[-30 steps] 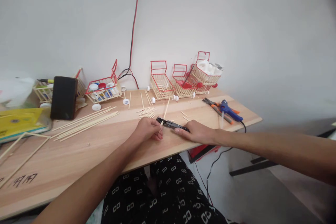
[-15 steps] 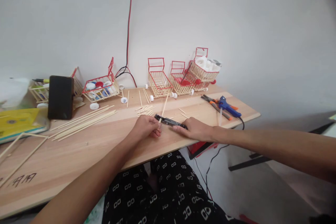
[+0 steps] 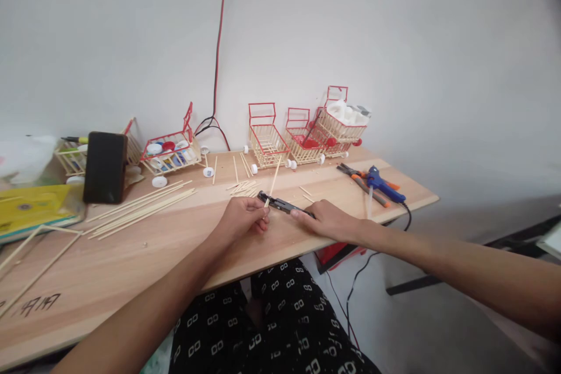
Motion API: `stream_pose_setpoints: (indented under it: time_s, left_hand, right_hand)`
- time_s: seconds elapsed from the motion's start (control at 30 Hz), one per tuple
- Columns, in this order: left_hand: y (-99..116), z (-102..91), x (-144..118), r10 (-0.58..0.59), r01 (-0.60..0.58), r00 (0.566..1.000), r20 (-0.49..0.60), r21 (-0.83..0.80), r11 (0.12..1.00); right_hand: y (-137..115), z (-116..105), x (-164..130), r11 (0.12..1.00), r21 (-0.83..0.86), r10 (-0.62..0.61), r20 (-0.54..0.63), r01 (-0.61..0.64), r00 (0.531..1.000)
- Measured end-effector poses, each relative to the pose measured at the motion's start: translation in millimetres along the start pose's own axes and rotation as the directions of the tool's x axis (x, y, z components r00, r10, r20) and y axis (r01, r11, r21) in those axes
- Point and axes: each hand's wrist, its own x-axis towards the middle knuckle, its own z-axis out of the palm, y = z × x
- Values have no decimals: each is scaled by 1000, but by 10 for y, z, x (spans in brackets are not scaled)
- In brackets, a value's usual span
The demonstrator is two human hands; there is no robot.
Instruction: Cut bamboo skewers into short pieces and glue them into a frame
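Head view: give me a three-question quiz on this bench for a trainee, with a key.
1. True or false: the left hand pinches a thin stick that passes through the black cutter.
2. Which tool lies on the table to the right of the right hand? A) blue glue gun B) hammer C) paintbrush
3. Fill in: the small stick-built carts along the wall have handles coloured ____.

Key:
1. True; the right hand rests on the cutter's handles.
2. A, the glue gun, next to orange-handled pliers.
3. Red.
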Motion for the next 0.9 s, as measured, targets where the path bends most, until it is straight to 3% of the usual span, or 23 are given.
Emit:
stream_pose_setpoints:
  time_s: [0.43,0.9]
  left_hand:
    - [0,12,-2,-98,98,995,-8,-26,995]
    - [-9,12,-26,-39,41,999,30,-71,997]
  right_hand:
    - [-54,50,-8,996,-80,25,-44,-28,999]
    - [32,134,-5,996,-71,-59,-117,51,991]
